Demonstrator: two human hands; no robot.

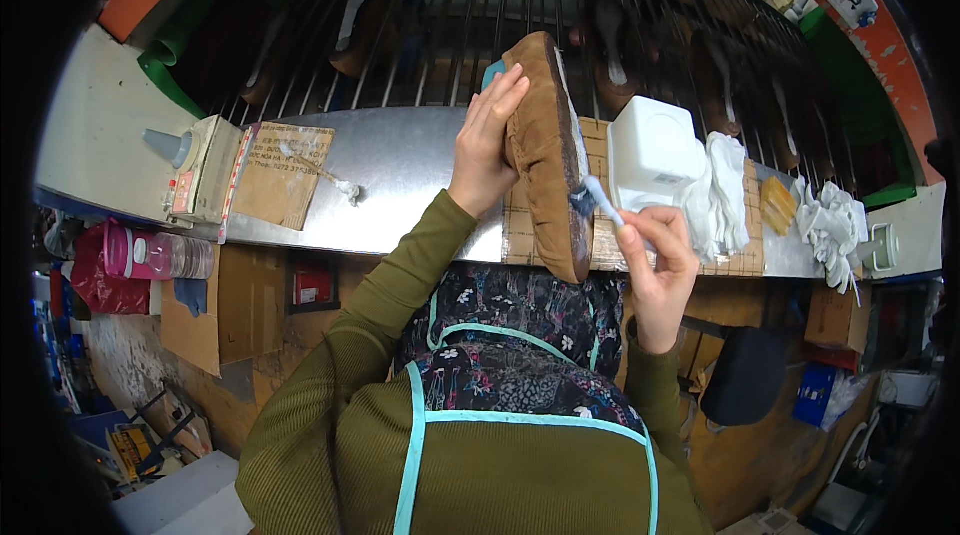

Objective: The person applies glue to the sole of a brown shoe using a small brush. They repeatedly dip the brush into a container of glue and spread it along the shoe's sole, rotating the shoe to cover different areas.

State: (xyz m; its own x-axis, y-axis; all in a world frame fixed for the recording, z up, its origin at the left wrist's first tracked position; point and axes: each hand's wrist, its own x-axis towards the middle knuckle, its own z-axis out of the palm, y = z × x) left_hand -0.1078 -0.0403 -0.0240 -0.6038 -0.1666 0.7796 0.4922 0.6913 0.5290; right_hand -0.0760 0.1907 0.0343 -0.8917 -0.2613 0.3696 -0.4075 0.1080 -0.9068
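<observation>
A brown suede shoe (540, 150) is held on edge above the metal workbench (390, 160), its pale underside turned to the right. My left hand (482, 147) grips it from the left side, fingers laid along the suede. A bit of teal (493, 73) shows behind those fingertips, perhaps the last inside. Between the thumb and fingers of my right hand (660, 270) is a small brush (603, 201) with a pale handle. Its dark bristles touch the lower edge of the shoe's underside. My right hand's other fingers are curled in.
Beyond the bench, several shoes (358, 30) lie on a rack of metal bars (455, 45). Right of my hands stand a white plastic container (655, 150), white gloves (722, 195) and a yellowish block (777, 205). A white-tipped brush (345, 190) rests by cardboard (275, 185) at left.
</observation>
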